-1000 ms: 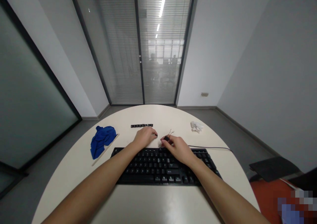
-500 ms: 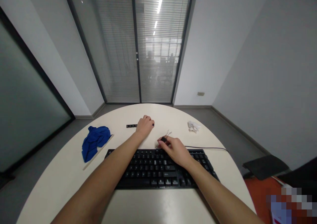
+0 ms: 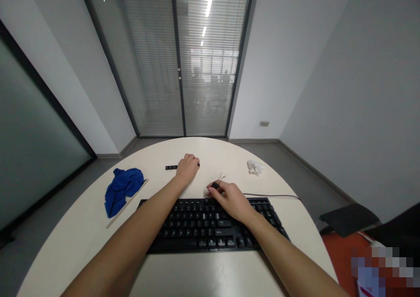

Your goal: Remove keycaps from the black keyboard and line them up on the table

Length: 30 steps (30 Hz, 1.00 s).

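On the far left of the round white table point(image 3: 82, 240) lies a crumpled blue cloth point(image 3: 122, 187). It sits on top of a thin pale stick point(image 3: 126, 204) that pokes out at both ends.

Next comes a short row of loose black keys point(image 3: 171, 167), lined up near the far edge of the table. The left hand point(image 3: 187, 165) rests right on the end of that row, covering some of the keys. Its fingers are curled down over them, but I cannot tell if it is pinching one.

In the middle, close to the person, is a black keyboard point(image 3: 210, 225). Both arms reach across it and hide parts of it. A few spots in the key rows look pale, like gaps.

The right hand point(image 3: 229, 198) rests at the top edge of the keyboard. Its fingers are closed around a small black clip point(image 3: 215, 185) with thin wire loops that stick up toward the far side.

A thin black cable point(image 3: 278, 196) runs from the keyboard off to the right. Farther back on the right sits a small white crumpled tissue point(image 3: 254, 167), well apart from both hands.
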### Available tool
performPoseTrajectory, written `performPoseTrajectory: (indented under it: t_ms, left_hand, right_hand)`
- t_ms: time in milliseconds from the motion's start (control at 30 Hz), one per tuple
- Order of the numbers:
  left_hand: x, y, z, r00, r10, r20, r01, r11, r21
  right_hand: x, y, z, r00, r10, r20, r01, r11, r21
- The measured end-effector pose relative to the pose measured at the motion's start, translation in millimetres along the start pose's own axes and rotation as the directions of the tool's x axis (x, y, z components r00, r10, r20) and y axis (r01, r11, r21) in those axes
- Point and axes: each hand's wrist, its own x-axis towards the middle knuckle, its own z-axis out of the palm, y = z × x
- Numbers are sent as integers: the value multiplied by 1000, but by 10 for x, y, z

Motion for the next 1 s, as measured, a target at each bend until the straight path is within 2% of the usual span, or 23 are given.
performPoseTrajectory:
  t_ms: [500,667,867,933,1000]
  left_hand:
    - [-42,19,-20,1000,-21,8,21,1000,-20]
    - [-79,30,-84,999,-29,14,29,999,-34]
    - [-308,158,-212,999,-35,-24,31,990,-140]
    - [-434,221,-251,996,-83,-23,77,977,-197]
    - [-575,274,-287,989,-147,34,151,956,-251]
  right_hand:
    - [-10,-5,1,1000,-6,-7,6,999,-35]
    - [-14,-1,6,1000,-8,-3,8,1000,-25]
    - [3,13,16,1000,-17,-3,17,999,39]
    - [10,20,24,1000,-21,-2,21,997,74]
    - [13,24,36,1000,-21,2,21,995,99]
